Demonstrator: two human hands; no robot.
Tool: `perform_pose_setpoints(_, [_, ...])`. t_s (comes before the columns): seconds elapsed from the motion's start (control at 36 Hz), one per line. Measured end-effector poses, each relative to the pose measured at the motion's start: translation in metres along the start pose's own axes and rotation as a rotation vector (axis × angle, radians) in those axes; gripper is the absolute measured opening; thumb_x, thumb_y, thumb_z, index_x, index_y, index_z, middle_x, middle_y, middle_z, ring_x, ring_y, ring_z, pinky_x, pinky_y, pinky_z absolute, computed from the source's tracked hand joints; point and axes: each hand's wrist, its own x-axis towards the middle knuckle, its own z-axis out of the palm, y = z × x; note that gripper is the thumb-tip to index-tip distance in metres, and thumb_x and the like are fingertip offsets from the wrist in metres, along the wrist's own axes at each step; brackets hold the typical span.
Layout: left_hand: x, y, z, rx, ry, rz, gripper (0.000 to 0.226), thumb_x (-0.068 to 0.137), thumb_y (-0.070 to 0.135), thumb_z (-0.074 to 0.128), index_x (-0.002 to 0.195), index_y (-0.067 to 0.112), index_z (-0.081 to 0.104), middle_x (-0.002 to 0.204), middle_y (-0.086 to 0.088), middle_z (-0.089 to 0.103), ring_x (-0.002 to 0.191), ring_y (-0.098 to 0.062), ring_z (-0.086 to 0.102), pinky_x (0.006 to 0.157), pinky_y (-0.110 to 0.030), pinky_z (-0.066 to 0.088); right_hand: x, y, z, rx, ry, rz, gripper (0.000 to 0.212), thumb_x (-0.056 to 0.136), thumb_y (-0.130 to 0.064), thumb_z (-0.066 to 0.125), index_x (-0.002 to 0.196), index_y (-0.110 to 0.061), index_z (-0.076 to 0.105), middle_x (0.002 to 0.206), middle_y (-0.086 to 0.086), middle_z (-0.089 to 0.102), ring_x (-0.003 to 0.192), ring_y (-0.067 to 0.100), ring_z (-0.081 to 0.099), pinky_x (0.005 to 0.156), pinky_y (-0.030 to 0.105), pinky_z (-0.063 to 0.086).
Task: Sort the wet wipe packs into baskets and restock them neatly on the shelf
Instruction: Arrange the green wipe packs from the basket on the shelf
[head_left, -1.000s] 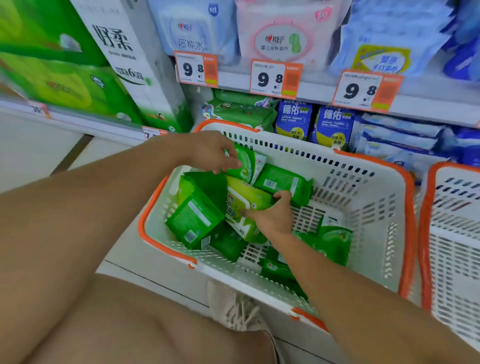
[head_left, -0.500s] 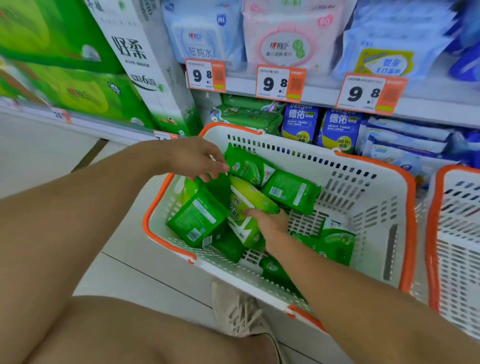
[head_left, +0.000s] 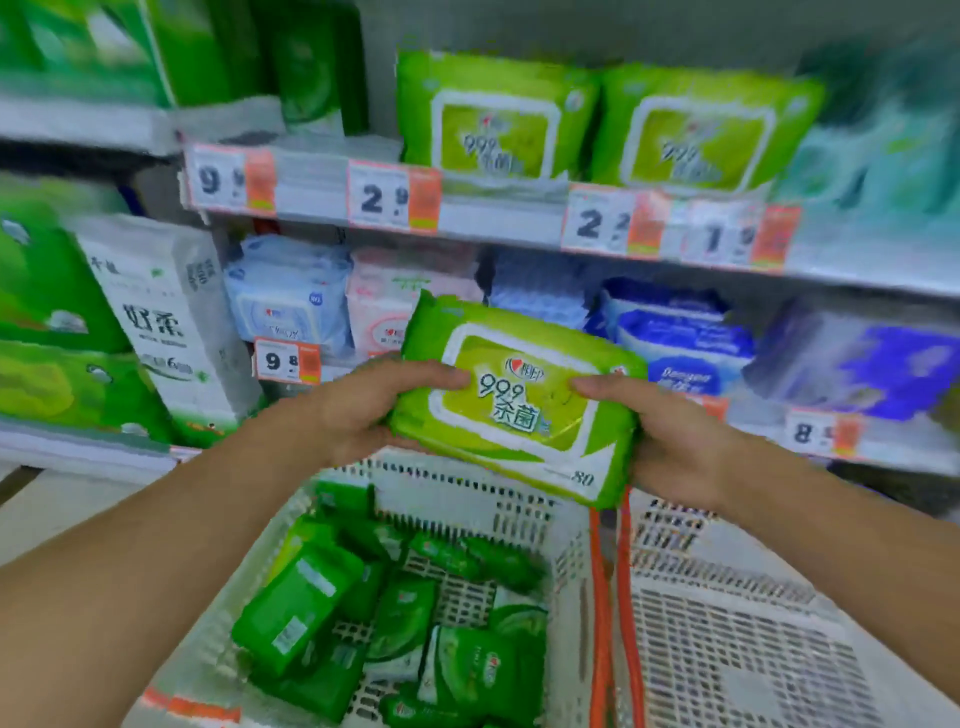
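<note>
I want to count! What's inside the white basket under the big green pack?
Many small dark green wipe packs lie piled in the basket. Any packs beneath the pile are covered.

A large lime-green wet wipe pack (head_left: 514, 400) is held up in front of the shelf (head_left: 498, 221), tilted with its right end lower, its face showing a yellow-green flap label printed "999" and an "80" near the lower corner. It hangs above the two white baskets with orange rims. The left basket (head_left: 519, 512) holds a loose jumble of smaller dark-green wipe packs (head_left: 395, 618), lying at mixed angles, some face down with barcode labels up. The right basket (head_left: 727, 623) sits just beside it, rims touching. On the upper shelf two matching lime-green packs (head_left: 602, 124) stand upright side by side, blurred.
</note>
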Motion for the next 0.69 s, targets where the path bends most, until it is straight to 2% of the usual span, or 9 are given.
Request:
perform_pose_setpoints(0.06, [-0.004, 0.023, 0.029, -0.06, 0.045, 0.138, 0.025, 0.061, 0.034, 0.073, 0.082, 0.023, 0.081, 0.094, -0.002, 0.078, 0.082, -0.019, 0.074, 0.077, -0.038, 0.06, -0.024, -0.036, 0.001, -0.104, -0.005, -0.067, 0.045, 0.067, -0.025, 0.077, 0.111, -0.013, 0.074, 0.11, 0.012, 0.075, 0.093, 0.023, 0.075, 0.074, 0.037, 0.063])
perform_pose_setpoints(0.11, [-0.007, 0.036, 0.049, -0.104, 0.067, 0.204, 0.037, 0.064, 0.041, 0.074, 0.096, 0.024, 0.079, 0.106, -0.003, 0.076, 0.097, -0.024, 0.073, 0.085, -0.042, 0.056, -0.043, -0.06, -0.001, -0.21, -0.004, -0.139, 0.051, 0.064, -0.023, 0.076, 0.115, -0.013, 0.072, 0.108, 0.011, 0.076, 0.093, 0.023, 0.075, 0.076, 0.038, 0.062])
perform_pose_setpoints(0.19, [-0.01, 0.046, 0.071, -0.131, 0.102, 0.247, 0.057, 0.068, 0.045, 0.08, 0.119, 0.022, 0.069, 0.112, -0.003, 0.075, 0.1, -0.025, 0.072, 0.076, -0.04, 0.056, -0.059, -0.077, -0.01, -0.276, 0.003, -0.231, 0.057, 0.065, -0.024, 0.078, 0.12, -0.013, 0.071, 0.114, 0.011, 0.074, 0.106, 0.029, 0.071, 0.096, 0.048, 0.055])
perform_pose_setpoints(0.25, [-0.013, 0.054, 0.085, -0.133, 0.145, 0.294, 0.062, 0.064, 0.046, 0.08, 0.12, 0.023, 0.067, 0.108, -0.001, 0.076, 0.094, -0.024, 0.074, 0.072, -0.04, 0.059, -0.065, -0.083, -0.018, -0.286, 0.055, -0.3, 0.056, 0.067, -0.028, 0.079, 0.12, -0.014, 0.071, 0.113, 0.01, 0.075, 0.106, 0.029, 0.072, 0.099, 0.05, 0.052])
perform_pose_setpoints(0.31, [-0.012, 0.063, 0.095, -0.145, 0.208, 0.348, 0.058, 0.061, 0.045, 0.076, 0.114, 0.023, 0.067, 0.1, 0.0, 0.077, 0.086, -0.022, 0.076, 0.064, -0.038, 0.061, -0.068, -0.091, -0.023, -0.291, 0.1, -0.381, 0.056, 0.067, -0.029, 0.08, 0.12, -0.015, 0.07, 0.11, 0.007, 0.076, 0.102, 0.027, 0.073, 0.094, 0.046, 0.056])
perform_pose_setpoints(0.39, [-0.01, 0.085, 0.106, -0.155, 0.241, 0.445, 0.053, 0.067, 0.043, 0.072, 0.116, 0.022, 0.067, 0.099, 0.001, 0.078, 0.086, -0.02, 0.075, 0.065, -0.038, 0.062, -0.064, -0.116, -0.022, -0.251, 0.153, -0.522, 0.051, 0.066, -0.03, 0.08, 0.113, -0.01, 0.073, 0.104, 0.009, 0.077, 0.094, 0.026, 0.075, 0.078, 0.04, 0.062])
perform_pose_setpoints(0.47, [-0.001, 0.123, 0.107, -0.104, 0.276, 0.523, 0.057, 0.068, 0.048, 0.072, 0.118, 0.021, 0.066, 0.103, 0.001, 0.077, 0.089, -0.02, 0.075, 0.067, -0.037, 0.062, -0.054, -0.148, -0.018, -0.218, 0.235, -0.622, 0.05, 0.068, -0.036, 0.081, 0.108, -0.008, 0.075, 0.1, 0.009, 0.078, 0.093, 0.027, 0.075, 0.081, 0.045, 0.061])
perform_pose_setpoints(0.58, [0.028, 0.18, 0.103, 0.073, 0.371, 0.627, 0.048, 0.079, 0.05, 0.074, 0.113, 0.016, 0.068, 0.104, 0.001, 0.077, 0.09, -0.019, 0.075, 0.079, -0.043, 0.06, -0.04, -0.18, -0.02, -0.204, 0.241, -0.692, 0.038, 0.08, -0.028, 0.079, 0.11, -0.005, 0.073, 0.1, 0.007, 0.078, 0.09, 0.024, 0.076, 0.071, 0.038, 0.063])
perform_pose_setpoints(0.69, [0.059, 0.227, 0.107, 0.136, 0.287, 0.603, 0.051, 0.082, 0.042, 0.075, 0.117, 0.007, 0.063, 0.108, -0.006, 0.075, 0.089, -0.02, 0.075, 0.07, -0.04, 0.062, -0.026, -0.221, -0.034, -0.179, 0.283, -0.718, 0.036, 0.078, -0.025, 0.083, 0.105, -0.003, 0.074, 0.101, 0.005, 0.078, 0.088, 0.021, 0.076, 0.071, 0.039, 0.063])
